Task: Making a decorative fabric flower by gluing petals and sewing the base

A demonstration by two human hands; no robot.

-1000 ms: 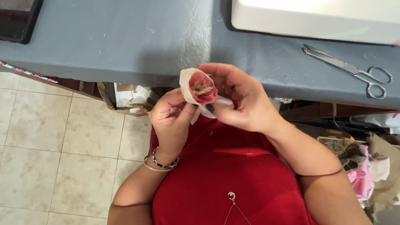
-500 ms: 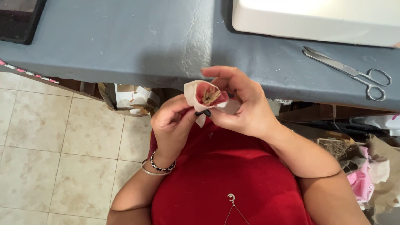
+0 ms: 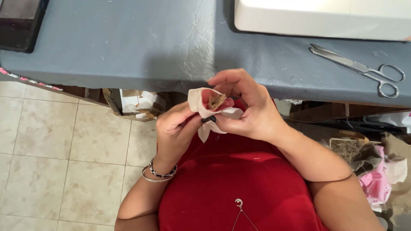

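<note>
The small cream fabric pouch (image 3: 209, 105) is now held a little lower and more upright than half a second ago, its pink opening with brownish stuffing turned towards the camera. It is pinched between the left hand (image 3: 173, 128) and the right hand (image 3: 248, 107), both closed on it just before the table edge. Steel scissors (image 3: 359, 68) lie well apart on the grey-blue table cover (image 3: 107, 47), beside a white machine base (image 3: 321, 17). Beige floor tiles (image 3: 43, 149) are seen below.
</note>
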